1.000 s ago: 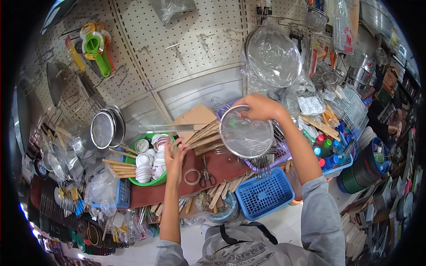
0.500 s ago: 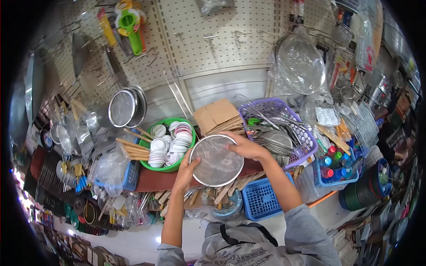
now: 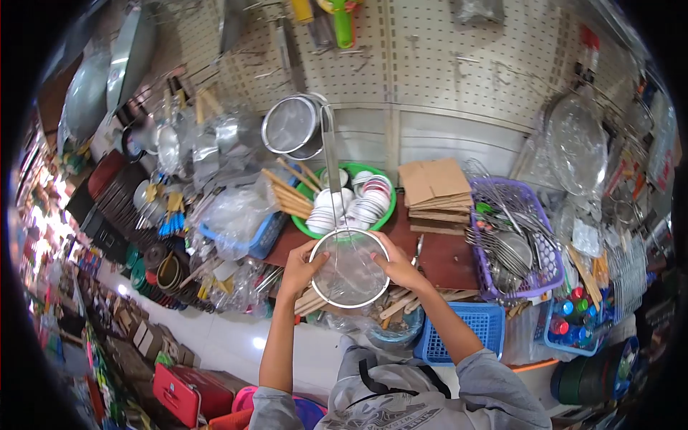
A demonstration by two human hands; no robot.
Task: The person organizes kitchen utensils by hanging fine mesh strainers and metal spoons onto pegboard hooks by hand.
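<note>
A round fine-mesh strainer (image 3: 351, 279) with a pale rim is held between my two hands, its long metal handle pointing away toward the wall. My left hand (image 3: 301, 271) grips the left side of the rim, thumb over the mesh. On the opposite side, my right hand (image 3: 398, 268) clasps the rim the same way. Just beyond the strainer sits a green basin (image 3: 392, 212) of stacked white bowls (image 3: 369, 213), with the handle crossing in front of it. Some fingers are hidden under the strainer.
Folded cardboard (image 3: 434, 185) and a purple basket (image 3: 552, 266) of metal utensils occupy the brown shelf (image 3: 448, 254). A blue basket (image 3: 494, 315) is below. More strainers (image 3: 289, 125) hang on the pegboard. Bottles fill a blue crate (image 3: 571, 348) at right.
My view has turned left, so the shelf goods appear farther right. The strainer's handle leaned left before and now stands nearly straight ahead. Both hands keep their hold on the rim.
</note>
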